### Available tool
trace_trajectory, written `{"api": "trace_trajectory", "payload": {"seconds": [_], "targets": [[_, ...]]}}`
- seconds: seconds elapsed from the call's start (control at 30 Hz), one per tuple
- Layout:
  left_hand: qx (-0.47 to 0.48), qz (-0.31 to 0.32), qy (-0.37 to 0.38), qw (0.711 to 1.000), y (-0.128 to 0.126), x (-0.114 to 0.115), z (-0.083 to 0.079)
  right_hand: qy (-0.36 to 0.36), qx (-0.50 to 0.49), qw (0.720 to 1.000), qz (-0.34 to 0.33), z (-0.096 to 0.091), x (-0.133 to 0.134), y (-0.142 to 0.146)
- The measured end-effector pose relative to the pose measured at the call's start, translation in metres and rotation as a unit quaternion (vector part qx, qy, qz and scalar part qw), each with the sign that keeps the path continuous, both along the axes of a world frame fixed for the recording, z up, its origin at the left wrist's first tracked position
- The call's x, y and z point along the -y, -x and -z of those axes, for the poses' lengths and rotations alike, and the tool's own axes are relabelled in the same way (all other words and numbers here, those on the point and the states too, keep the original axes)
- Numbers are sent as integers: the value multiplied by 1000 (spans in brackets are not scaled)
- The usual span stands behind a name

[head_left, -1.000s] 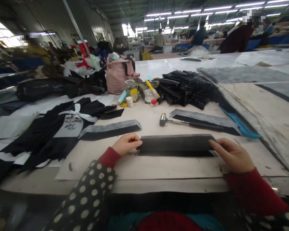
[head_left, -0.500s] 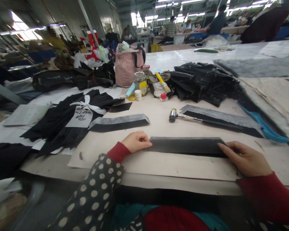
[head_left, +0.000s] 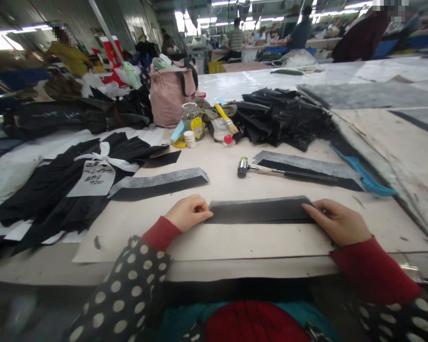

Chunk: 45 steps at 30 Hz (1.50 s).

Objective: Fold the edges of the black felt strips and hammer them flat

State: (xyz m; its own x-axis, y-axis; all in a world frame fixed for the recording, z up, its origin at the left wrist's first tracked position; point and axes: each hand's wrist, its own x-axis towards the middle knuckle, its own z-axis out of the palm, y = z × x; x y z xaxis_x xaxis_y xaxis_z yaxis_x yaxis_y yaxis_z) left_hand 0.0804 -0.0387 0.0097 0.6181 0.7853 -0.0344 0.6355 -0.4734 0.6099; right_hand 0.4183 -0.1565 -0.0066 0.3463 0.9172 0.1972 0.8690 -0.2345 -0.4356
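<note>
A folded black fabric strip (head_left: 258, 211), with a thin grey edge along its far side, stretches between my two hands just over the pale table board (head_left: 214, 242). My left hand (head_left: 189, 212) pinches its left end between thumb and curled fingers. At the right end, my right hand (head_left: 338, 219) grips the strip, thumb on top and fingers behind. Beyond the left hand lies a black strip with a grey fuzzy band (head_left: 160, 183). A similar strip (head_left: 306, 164) lies at the right, and a small hammer (head_left: 243, 167) rests with its handle across it.
Behind stand a glass jar (head_left: 191, 121), a small white bottle (head_left: 189, 139), a yellow-handled brush (head_left: 226, 118) and a pink bag (head_left: 169, 97). Black pieces are heaped (head_left: 281, 116) at the back. A tied black bundle with a paper tag (head_left: 92, 178) lies left. A blue strip (head_left: 373, 180) lies right.
The view has turned a little to the right, so everything sits further left. Both hands keep hold of the strip, and its front edge now looks slightly higher and flatter.
</note>
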Motion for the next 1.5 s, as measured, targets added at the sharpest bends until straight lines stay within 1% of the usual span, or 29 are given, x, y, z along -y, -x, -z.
{"api": "trace_trajectory", "payload": {"seconds": [0.13, 0.23, 0.37, 0.57, 0.67, 0.83, 1.23, 1.3, 1.4, 1.5], "targets": [[-11, -1, -13, 1000, 0, 1, 0, -25, 21, 999, -14, -2, 1, 4], [-18, 0, -15, 1000, -1, 1, -1, -36, 11, 999, -30, -3, 3, 4], [-38, 3, -8, 999, -1, 1, -4, -47, 3, 997, -62, -3, 7, 3], [-53, 15, -11, 998, 0, 0, -3, -71, 18, 991, -108, -2, 9, 3], [-51, 16, -19, 998, 0, -1, -1, -82, 29, 991, -106, 0, 8, 3], [-62, 16, -26, 998, -1, -1, -1, -79, 37, 992, -92, 2, 7, 4], [-80, 24, -29, 996, -2, 0, -3, -94, 47, 987, -120, 3, 8, 4], [-87, 27, -41, 995, -2, 1, -4, -93, 51, 986, -125, 3, 8, 4], [-87, 20, -83, 993, -2, 2, -5, -102, 45, 985, -131, 4, 7, 5], [-68, 30, -111, 991, -3, 2, -6, -125, 64, 984, -106, 5, 8, 6]]}}
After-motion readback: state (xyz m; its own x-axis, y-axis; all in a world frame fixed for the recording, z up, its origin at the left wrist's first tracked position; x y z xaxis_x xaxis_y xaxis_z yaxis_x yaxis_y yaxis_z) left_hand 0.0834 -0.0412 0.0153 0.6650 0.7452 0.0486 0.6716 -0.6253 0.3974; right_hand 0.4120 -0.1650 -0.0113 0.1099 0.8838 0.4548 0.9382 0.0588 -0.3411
